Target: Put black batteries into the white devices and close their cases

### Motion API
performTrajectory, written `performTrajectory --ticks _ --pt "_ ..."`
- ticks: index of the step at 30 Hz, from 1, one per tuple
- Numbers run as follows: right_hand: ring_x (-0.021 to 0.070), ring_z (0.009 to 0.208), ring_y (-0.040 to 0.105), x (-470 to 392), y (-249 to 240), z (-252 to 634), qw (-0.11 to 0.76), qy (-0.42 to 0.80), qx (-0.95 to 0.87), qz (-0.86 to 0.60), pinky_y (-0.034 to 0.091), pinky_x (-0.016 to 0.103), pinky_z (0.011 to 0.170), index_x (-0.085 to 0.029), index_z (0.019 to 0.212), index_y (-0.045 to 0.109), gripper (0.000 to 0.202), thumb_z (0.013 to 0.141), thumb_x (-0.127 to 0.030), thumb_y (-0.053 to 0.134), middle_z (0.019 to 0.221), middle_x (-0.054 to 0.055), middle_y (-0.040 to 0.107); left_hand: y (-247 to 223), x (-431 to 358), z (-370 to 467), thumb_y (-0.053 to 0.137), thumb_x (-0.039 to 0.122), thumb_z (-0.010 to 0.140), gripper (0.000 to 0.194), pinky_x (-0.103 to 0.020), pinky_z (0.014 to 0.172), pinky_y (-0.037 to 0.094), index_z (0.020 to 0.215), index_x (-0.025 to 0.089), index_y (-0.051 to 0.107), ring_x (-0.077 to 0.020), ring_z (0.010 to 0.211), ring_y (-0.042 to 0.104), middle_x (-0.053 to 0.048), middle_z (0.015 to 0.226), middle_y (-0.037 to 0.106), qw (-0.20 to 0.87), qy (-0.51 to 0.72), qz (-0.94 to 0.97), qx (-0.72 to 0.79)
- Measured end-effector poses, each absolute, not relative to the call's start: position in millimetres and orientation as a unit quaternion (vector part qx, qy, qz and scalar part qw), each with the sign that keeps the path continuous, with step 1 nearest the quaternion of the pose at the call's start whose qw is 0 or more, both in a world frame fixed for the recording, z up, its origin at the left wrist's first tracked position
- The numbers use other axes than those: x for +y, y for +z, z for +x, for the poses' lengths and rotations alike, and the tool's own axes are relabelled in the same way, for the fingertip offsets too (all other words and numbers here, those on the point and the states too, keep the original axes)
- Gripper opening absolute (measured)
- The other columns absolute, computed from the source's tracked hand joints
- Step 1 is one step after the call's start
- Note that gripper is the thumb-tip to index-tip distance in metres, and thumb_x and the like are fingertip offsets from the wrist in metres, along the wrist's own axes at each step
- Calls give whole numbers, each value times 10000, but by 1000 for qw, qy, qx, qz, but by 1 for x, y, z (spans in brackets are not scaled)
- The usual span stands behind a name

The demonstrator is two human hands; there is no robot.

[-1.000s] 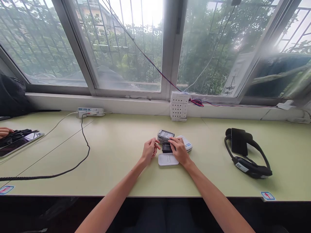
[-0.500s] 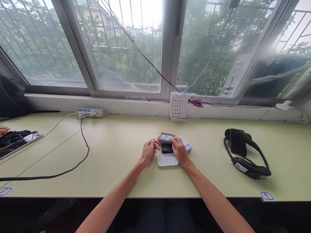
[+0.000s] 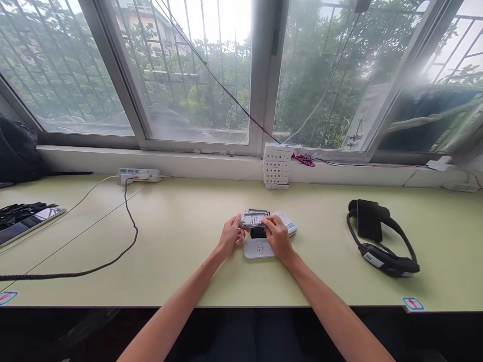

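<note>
Between my two hands is a thin grey rectangular device housing [image 3: 253, 219] with an open recess and a printed label. My left hand [image 3: 230, 235] pinches its left edge, the lower fingers curled. My right hand [image 3: 278, 236] grips its right end with thumb and fingertips. Another grey edge shows just behind the housing; I cannot tell whether it is a separate piece. A black battery [image 3: 258, 233] lies below, partly covered. Closer to me is a white back cover [image 3: 258, 248] with a printed mark. A white device [image 3: 287, 223] lies behind my right hand, partly hidden by it.
A black headset [image 3: 390, 259] with a dark phone-like slab [image 3: 369, 220] lies at right. A white perforated box [image 3: 276, 167] stands by the sill. A power strip [image 3: 139, 175] and black cable [image 3: 132, 241] are at left, with a tablet [image 3: 32, 226] beyond.
The grey housing has come up off the pile towards me, and my left hand has closed on its left edge. The other person's fingers at far left have left the view.
</note>
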State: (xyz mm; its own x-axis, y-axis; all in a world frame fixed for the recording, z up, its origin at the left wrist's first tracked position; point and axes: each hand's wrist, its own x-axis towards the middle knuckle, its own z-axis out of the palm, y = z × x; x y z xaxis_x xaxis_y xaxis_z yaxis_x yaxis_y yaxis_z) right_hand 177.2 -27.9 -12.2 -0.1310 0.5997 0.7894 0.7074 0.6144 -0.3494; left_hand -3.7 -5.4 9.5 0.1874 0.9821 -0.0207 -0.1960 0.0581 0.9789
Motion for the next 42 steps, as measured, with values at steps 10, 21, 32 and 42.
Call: performTrajectory --ticks 10,21,32,42 --pt "221 959 594 -34 -11 174 471 -4 -776 -419 528 348 818 -241 1055 640 308 879 -57 466 999 85 589 8 -4 -4 511 486 860 290 -183 309 285 874 208 429 -94 357 483 -14 642 646 644 478 477 360" --pt "200 796 622 -38 -5 174 490 49 -733 -468 522 325 728 -201 1147 590 274 885 -170 517 992 71 643 13 -1 -10 424 439 903 240 -176 309 250 860 204 428 -71 316 398 -1 587 626 545 594 430 407" --pt "238 939 675 -35 -6 176 428 85 -758 -485 520 374 863 -212 1006 676 191 816 -234 668 1037 59 720 12 -1 -9 419 443 889 243 -179 306 228 848 203 429 -72 289 372 8 537 603 545 600 410 418" --pt "226 929 663 -37 -3 179 397 86 -774 -486 518 352 853 -228 1048 664 314 739 -209 711 1070 67 675 14 -2 -9 411 436 886 241 -180 301 220 846 200 442 -73 287 363 11 527 590 542 598 411 425"
